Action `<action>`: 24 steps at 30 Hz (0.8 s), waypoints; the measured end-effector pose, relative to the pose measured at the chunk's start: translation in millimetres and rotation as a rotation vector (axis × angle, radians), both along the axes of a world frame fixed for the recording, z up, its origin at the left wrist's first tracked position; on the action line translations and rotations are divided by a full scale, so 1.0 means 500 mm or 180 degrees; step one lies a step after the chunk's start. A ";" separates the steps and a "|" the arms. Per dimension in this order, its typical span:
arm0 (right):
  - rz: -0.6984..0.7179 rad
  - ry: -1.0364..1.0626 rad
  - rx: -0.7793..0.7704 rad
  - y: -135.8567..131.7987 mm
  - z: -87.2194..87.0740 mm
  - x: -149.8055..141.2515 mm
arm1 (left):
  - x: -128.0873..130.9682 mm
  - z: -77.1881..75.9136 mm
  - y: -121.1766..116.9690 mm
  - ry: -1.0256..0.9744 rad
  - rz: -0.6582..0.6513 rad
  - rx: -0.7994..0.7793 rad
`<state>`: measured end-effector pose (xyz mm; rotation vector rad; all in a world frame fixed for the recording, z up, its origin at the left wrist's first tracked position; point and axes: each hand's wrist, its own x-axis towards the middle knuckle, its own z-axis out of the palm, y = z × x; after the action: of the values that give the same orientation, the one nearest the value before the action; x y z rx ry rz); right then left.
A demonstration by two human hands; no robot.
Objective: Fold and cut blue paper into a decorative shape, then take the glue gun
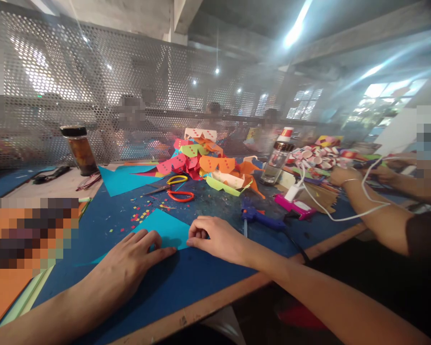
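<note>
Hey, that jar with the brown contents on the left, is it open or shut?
Shut: the jar has its black lid sitting over its mouth. How tightly it fits, I cannot tell.

dark-lidded bottle (81, 153), left rear | clear bottle (275, 165), right; pink device (304, 210) near it | perforated screen (93, 72) behind

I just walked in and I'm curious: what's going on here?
A person's left hand rests on a blue paper sheet on the table, with the right hand at the sheet's right corner, fingers curled. Scissors lie beyond it, near a pile of colorful paper cutouts. A glue gun lies to the right.
</note>
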<state>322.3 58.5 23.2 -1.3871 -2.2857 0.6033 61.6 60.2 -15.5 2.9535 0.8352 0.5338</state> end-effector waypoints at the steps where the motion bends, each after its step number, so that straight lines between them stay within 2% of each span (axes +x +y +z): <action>1: 0.0003 0.0019 -0.0002 0.000 -0.001 0.001 | -0.001 -0.001 -0.001 0.0002 0.0006 -0.0012; 24: -0.0374 -0.0549 0.0455 -0.011 -0.009 0.016 | -0.001 -0.011 0.005 0.0006 -0.0015 0.0201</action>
<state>330.1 53.2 18.9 -1.5422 -2.3065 0.2874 61.0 62.6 -21.0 3.0124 0.8268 0.5675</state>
